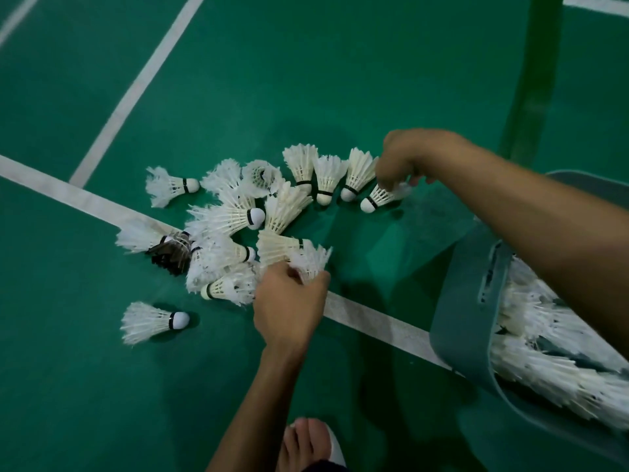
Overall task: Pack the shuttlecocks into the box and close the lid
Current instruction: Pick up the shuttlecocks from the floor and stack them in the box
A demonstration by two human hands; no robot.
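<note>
Shuttlecocks lie left of box; left hand and right hand each pinch one's light, crushable feathers; cork seems safer.

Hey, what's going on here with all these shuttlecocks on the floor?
A person is gathering shuttlecocks off the green court floor. The left hand grips the near shuttlecock by its feathers at the edge of the pile. The right hand pinches the far shuttlecock. The grey box on the right is open and already holds many packed shuttlecocks. Plenty are not yet packed.
</note>
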